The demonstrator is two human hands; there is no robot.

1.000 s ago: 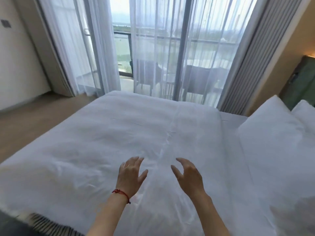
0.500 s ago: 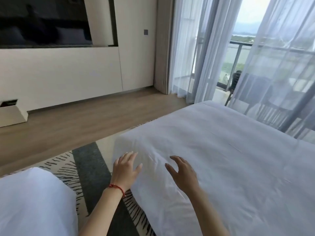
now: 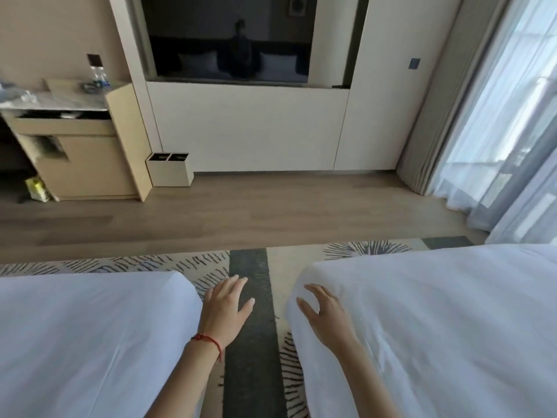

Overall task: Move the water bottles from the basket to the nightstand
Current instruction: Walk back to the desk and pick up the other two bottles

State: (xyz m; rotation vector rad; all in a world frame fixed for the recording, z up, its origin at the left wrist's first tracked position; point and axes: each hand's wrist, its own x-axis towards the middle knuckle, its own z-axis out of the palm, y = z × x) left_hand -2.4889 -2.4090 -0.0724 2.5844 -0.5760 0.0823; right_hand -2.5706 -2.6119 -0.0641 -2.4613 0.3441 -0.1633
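Note:
Two clear water bottles (image 3: 98, 74) with blue labels stand far off on a beige cabinet (image 3: 87, 140) at the upper left, against the wall. No basket or nightstand is in view. My left hand (image 3: 226, 309), with a red string on the wrist, hovers over the gap between two beds, fingers spread and holding nothing. My right hand (image 3: 325, 313) hangs over the corner of the right bed, fingers relaxed and holding nothing.
A white bed (image 3: 90, 342) fills the lower left and a second white bed (image 3: 437, 321) the lower right, with a patterned rug (image 3: 250, 273) between them. Wooden floor lies beyond. A wall-mounted TV (image 3: 232, 37), a small white bin (image 3: 170, 168) and sheer curtains (image 3: 512, 101) line the far side.
My view has swung left from the window and bed to the TV wall and the gap between the beds. Both hands stay raised, open, holding nothing.

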